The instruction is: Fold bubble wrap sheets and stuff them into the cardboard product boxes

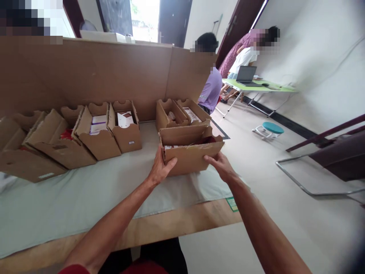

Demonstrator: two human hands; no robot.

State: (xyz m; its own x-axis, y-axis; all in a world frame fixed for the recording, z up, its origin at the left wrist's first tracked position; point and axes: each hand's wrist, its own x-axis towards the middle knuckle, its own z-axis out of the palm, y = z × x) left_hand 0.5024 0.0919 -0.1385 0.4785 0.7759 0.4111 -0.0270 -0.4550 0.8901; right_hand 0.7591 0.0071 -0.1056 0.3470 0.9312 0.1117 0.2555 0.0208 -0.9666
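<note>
Cloth-covered table (pixel 171 226) ends just beside the box (pixel 186 156) — left hand (pixel 159 169), right hand (pixel 221 166), each grip clasping it.

From 10 to 12 o'clock, a tall brown cardboard screen (pixel 85 72) stands along the far side of your table (pixel 182 224), which is light wood under a pale grey cloth (pixel 71 205). Above the screen at 12 o'clock, daylight floods through an open doorway (pixel 145 19) beside a dark door (pixel 173 21). At 1 o'clock a green folding table (pixel 273 88) carries an open laptop (pixel 245 74), with two people seated near it. A white wall (pixel 313 57) with a dark skirting (pixel 291 125) runs past 2 o'clock, and a teal stool (pixel 273 128) stands on the pale floor (pixel 256 171). At 3 o'clock there is a tubular metal chair frame (pixel 296 183).
</note>
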